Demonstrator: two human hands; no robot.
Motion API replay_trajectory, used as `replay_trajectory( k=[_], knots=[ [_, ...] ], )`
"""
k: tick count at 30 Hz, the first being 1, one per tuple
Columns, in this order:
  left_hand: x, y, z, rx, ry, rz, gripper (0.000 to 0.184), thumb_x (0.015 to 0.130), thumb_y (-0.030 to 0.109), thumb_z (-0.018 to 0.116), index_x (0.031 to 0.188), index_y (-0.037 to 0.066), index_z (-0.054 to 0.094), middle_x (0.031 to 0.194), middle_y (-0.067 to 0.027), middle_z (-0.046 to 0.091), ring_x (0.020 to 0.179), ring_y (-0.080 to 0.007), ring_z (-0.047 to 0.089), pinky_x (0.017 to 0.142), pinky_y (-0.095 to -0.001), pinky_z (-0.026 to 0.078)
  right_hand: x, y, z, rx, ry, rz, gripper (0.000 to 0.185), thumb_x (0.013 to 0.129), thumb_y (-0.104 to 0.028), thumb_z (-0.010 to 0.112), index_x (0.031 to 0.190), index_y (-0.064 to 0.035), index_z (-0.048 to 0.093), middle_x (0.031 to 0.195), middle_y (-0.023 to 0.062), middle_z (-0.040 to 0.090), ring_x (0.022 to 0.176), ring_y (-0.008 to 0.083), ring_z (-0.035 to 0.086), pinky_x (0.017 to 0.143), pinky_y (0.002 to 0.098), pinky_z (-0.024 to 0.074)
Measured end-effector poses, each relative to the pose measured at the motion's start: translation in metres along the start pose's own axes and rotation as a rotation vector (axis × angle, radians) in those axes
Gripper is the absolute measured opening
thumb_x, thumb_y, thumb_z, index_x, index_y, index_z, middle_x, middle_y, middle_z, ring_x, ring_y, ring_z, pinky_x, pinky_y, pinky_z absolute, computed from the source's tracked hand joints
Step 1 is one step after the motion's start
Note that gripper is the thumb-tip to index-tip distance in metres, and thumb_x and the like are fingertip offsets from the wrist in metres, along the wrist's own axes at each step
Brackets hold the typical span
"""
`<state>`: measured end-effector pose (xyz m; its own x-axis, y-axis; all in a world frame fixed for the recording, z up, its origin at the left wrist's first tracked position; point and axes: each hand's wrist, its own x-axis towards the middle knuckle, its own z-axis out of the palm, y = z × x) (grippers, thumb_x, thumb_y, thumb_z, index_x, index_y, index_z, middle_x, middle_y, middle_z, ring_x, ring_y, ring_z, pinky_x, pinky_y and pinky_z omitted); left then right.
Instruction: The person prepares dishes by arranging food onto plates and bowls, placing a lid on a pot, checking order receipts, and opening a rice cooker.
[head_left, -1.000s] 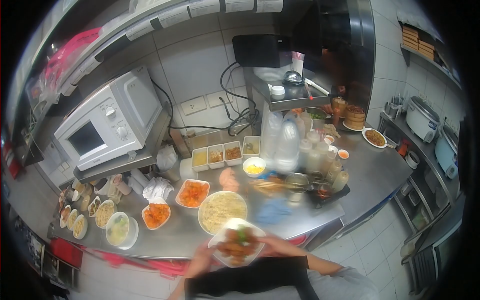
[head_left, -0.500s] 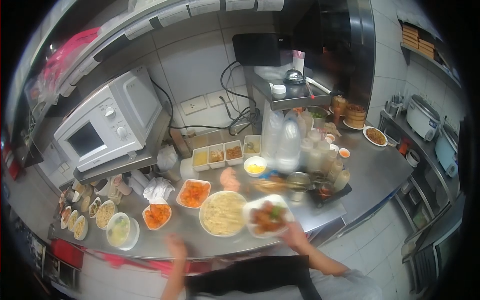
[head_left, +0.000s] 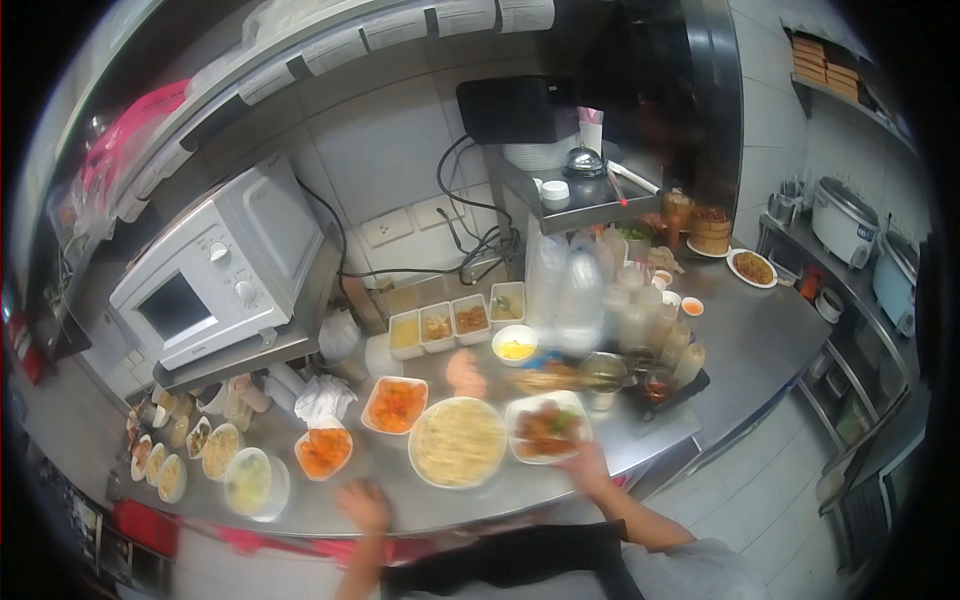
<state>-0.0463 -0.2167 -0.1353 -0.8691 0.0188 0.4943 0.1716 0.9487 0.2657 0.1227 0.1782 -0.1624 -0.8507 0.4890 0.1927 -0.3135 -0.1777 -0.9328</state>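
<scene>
My right hand (head_left: 584, 466) grips the near right corner of a white square bowl (head_left: 520, 449) holding glazed brown meat (head_left: 548, 428) with a bit of green on top. To the left of that bowl is a large round bowl of pale shredded food (head_left: 457, 442), close beside it. My left hand (head_left: 364, 505) lies palm down at the counter's front edge, fingers loosely apart and a little blurred, holding nothing. Nearest to it is a white bowl of orange chunks (head_left: 325, 453). A second square dish of orange chunks (head_left: 395, 405) sits farther back.
A steel counter (head_left: 400, 500) runs across. Left are small bowls (head_left: 221, 453) and a soup bowl (head_left: 249, 482) below a microwave (head_left: 205, 275). Behind are condiment tubs (head_left: 437, 325) and a yellow-filled bowl (head_left: 516, 346); right, squeeze bottles (head_left: 690, 362) and a steel cup (head_left: 602, 375).
The view has shifted slightly. The bowl of meat in my right hand appears a little farther from me and more level. My left hand has come down onto the counter edge.
</scene>
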Motion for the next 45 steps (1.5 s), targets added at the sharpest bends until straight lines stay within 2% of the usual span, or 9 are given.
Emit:
replay_trajectory(
  k=[6, 9, 12, 17, 21, 29, 35, 39, 45],
  knots=[
    [0.002, -0.01, 0.0, -0.125, 0.084, 0.065, 0.047, 0.082, 0.027, 0.056, 0.115, -0.005, 0.047, 0.113, -0.0274, 0.047, 0.107, -0.0428, 0.042, 0.092, -0.0522, 0.031, -0.049, -0.035, 0.006, 0.058, 0.172, 0.108, 0.05, 0.086, -0.011, 0.034, 0.136, -0.0069, 0.025, 0.125, 0.0182, 0.044, 0.103, 0.0305, 0.057, 0.072, 0.0392, 0.0566],
    [0.002, -0.013, -0.001, -0.243, 0.105, 0.104, 0.038, 0.079, 0.015, 0.06, 0.111, -0.001, 0.047, 0.111, -0.0205, 0.046, 0.107, -0.0378, 0.041, 0.092, -0.0468, 0.031, -0.092, -0.09, 0.019, 0.356, 0.408, 0.223, 0.052, 0.086, -0.014, 0.036, 0.136, -0.0072, 0.025, 0.125, 0.0168, 0.045, 0.099, 0.0282, 0.059, 0.069, 0.0387, 0.0565],
    [0.003, -0.015, -0.002, -0.287, 0.107, 0.099, 0.036, 0.081, 0.014, 0.058, 0.11, -0.003, 0.047, 0.111, -0.021, 0.046, 0.105, -0.0375, 0.041, 0.091, -0.0466, 0.031, -0.136, -0.108, 0.004, 0.349, 0.505, 0.171, 0.048, 0.084, -0.019, 0.037, 0.131, -0.0075, 0.033, 0.122, 0.0127, 0.047, 0.107, 0.0262, 0.054, 0.079, 0.0408, 0.0532],
    [-0.019, 0.004, -0.031, -0.43, 0.154, 0.115, 0.035, 0.085, 0.016, 0.054, 0.114, -0.001, 0.046, 0.115, -0.0204, 0.045, 0.114, -0.0365, 0.038, 0.097, -0.0465, 0.027, -0.201, -0.103, -0.073, 0.219, 0.798, 0.038, 0.045, 0.087, -0.026, 0.037, 0.129, -0.0086, 0.035, 0.12, 0.0117, 0.047, 0.107, 0.0236, 0.053, 0.083, 0.0387, 0.0506],
    [-0.06, -0.015, -0.008, -0.14, 0.086, 0.068, 0.037, 0.088, 0.019, 0.053, 0.119, 0.001, 0.049, 0.124, -0.0213, 0.046, 0.114, -0.04, 0.043, 0.097, -0.0504, 0.033, -0.2, -0.141, -0.138, 0.046, 1.012, 0.007, 0.042, 0.092, -0.025, 0.031, 0.128, -0.0063, 0.037, 0.118, 0.0128, 0.048, 0.106, 0.0233, 0.052, 0.081, 0.0384, 0.0494],
    [-0.091, 0.002, 0.084, -0.116, 0.253, -0.089, 0.035, 0.083, 0.027, 0.056, 0.111, 0.007, 0.055, 0.119, -0.0172, 0.05, 0.11, -0.0376, 0.047, 0.092, -0.0491, 0.039, -0.095, -0.151, -0.354, 0.008, 1.068, -0.059, 0.039, 0.091, -0.025, 0.033, 0.125, -0.0046, 0.038, 0.113, 0.0139, 0.052, 0.091, 0.024, 0.06, 0.059, 0.0305, 0.056],
    [-0.143, 0.077, 0.098, 0.062, 0.277, -0.156, 0.037, 0.084, 0.03, 0.055, 0.113, 0.007, 0.053, 0.118, -0.0175, 0.05, 0.109, -0.037, 0.048, 0.091, -0.0485, 0.04, 0.011, -0.131, -0.496, 0.081, 1.048, 0.029, 0.035, 0.094, -0.021, 0.038, 0.125, -0.0043, 0.037, 0.113, 0.0151, 0.052, 0.087, 0.0262, 0.062, 0.061, 0.0308, 0.0575],
    [-0.166, 0.134, 0.088, 0.176, 0.302, -0.19, 0.039, 0.085, 0.032, 0.055, 0.114, 0.007, 0.052, 0.117, -0.0176, 0.05, 0.108, -0.0366, 0.048, 0.09, -0.048, 0.04, 0.096, -0.137, -0.528, 0.179, 1.123, 0.029, 0.026, 0.093, -0.011, 0.042, 0.118, -0.003, 0.037, 0.106, 0.0173, 0.056, 0.073, 0.026, 0.065, 0.058, 0.03, 0.0577],
    [-0.18, 0.165, 0.079, 0.337, 0.353, -0.242, 0.041, 0.086, 0.035, 0.054, 0.116, 0.007, 0.05, 0.116, -0.0179, 0.05, 0.108, -0.0361, 0.048, 0.089, -0.0474, 0.041, 0.204, -0.13, -0.548, 0.262, 1.095, 0.002, 0.033, 0.091, -0.005, 0.045, 0.121, -0.0027, 0.032, 0.109, 0.0188, 0.052, 0.079, 0.0294, 0.064, 0.064, 0.034, 0.0582]
  ],
)
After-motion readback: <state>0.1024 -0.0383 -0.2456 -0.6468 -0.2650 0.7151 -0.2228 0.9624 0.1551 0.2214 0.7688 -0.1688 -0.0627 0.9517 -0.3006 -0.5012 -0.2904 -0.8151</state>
